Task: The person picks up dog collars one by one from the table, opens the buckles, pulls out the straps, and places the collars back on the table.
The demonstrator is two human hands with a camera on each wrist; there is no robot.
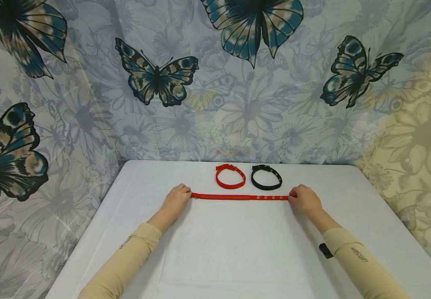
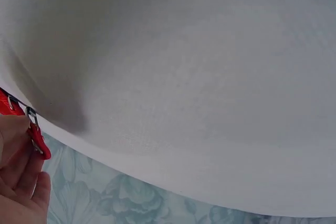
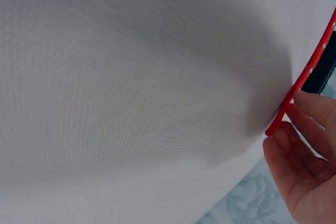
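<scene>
A red collar [image 1: 222,197] is stretched out straight from side to side between both hands, with a row of metal eyelets along its right part. My left hand [image 1: 178,200] pinches its buckle end; in the left wrist view the metal buckle [image 2: 32,115] shows beside the fingers. At the other end, my right hand [image 1: 306,201] pinches the eyelet strap, whose red tip [image 3: 273,127] pokes out between thumb and fingers. Just behind the stretched collar lie a red buckled collar [image 1: 220,182] and a black buckled collar [image 1: 254,182], each closed into a ring.
A white-covered table [image 1: 230,249] lies under the hands, its far edge close behind the two ringed collars. Behind it hangs a butterfly-patterned cloth [image 1: 245,124]. A small black object [image 1: 326,251] shows by the right sleeve cuff.
</scene>
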